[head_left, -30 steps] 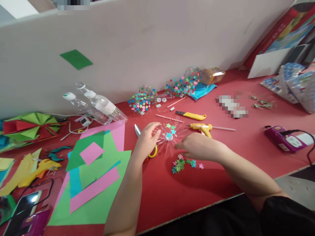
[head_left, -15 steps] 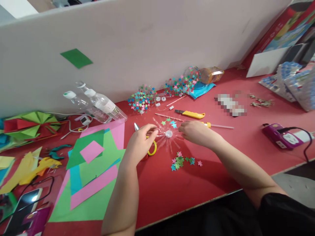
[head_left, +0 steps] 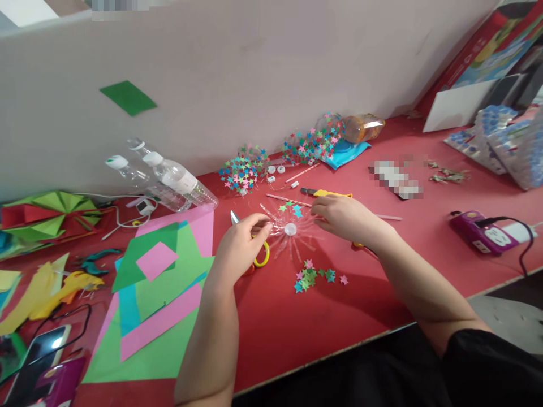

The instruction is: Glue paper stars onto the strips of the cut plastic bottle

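Note:
A clear plastic bottle piece [head_left: 290,229], cut into thin strips that fan out from a round centre, lies flat on the red table between my hands. My left hand [head_left: 242,243] is closed at the left strips, thumb and fingertips at a strip's end. On the right side my right hand [head_left: 348,217] bends its fingers together at the strip tips; what they pinch is hidden. Blue and green paper stars [head_left: 296,210] sit at the far strips. A small pile of paper stars [head_left: 309,277] lies nearer me. Scissors with yellow handles [head_left: 262,254] lie partly under my left hand.
Behind are a yellow utility knife [head_left: 326,193], a striped straw [head_left: 282,199] and star-covered balls [head_left: 241,172]. Coloured paper sheets [head_left: 156,339] and clear bottles [head_left: 182,181] are on the left. A purple power strip [head_left: 483,233] is at the right, near the table edge [head_left: 339,353].
My right hand has shifted slightly right and up, its fingers now raised by the strips. My left hand stays almost in place. The view has moved slightly.

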`<state>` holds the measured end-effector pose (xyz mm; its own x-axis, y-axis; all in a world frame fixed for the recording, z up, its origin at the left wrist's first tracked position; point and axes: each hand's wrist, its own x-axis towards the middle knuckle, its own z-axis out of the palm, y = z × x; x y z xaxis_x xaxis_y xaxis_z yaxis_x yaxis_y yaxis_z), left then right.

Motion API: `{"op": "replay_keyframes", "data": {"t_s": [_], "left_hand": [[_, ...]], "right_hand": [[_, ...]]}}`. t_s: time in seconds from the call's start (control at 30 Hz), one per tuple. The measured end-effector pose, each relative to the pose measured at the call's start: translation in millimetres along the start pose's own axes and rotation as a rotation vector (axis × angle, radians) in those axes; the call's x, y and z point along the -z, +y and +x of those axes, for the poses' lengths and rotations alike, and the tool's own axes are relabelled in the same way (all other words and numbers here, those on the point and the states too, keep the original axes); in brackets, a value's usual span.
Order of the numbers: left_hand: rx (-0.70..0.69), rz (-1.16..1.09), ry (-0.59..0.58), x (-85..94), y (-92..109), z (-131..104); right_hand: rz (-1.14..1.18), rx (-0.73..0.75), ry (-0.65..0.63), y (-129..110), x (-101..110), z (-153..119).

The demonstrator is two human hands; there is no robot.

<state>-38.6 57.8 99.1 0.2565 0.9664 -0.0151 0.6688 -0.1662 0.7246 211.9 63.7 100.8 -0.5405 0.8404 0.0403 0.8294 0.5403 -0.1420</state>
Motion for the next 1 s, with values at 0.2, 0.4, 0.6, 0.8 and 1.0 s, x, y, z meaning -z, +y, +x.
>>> {"op": "replay_keyframes", "data": {"t_s": [0.2, 0.4, 0.6, 0.8, 1.0], "left_hand": [[-0.044, 0.061, 0.16, 4.0, 2, -3], [-0.086, 0.077, 0.177, 3.1, 6, -5], [-0.077, -0.053, 0.124, -3.8, 2, -1], [-0.12, -0.003, -0.134, -9.4, 15, -7], [-0.235, 0.207, -0.576, -39.2, 38, -26]], "right_hand": [[-0.085, -0.373, -0.056, 13, 11, -23], [-0.058, -0.735, -0.39, 36, -21, -36], [-0.003, -0.844, -0.318, 46, -47, -38], [0.07, -0.804, -0.321, 53, -56, -42], [0.097, -0.785, -0.209, 57, -66, -37]]}}
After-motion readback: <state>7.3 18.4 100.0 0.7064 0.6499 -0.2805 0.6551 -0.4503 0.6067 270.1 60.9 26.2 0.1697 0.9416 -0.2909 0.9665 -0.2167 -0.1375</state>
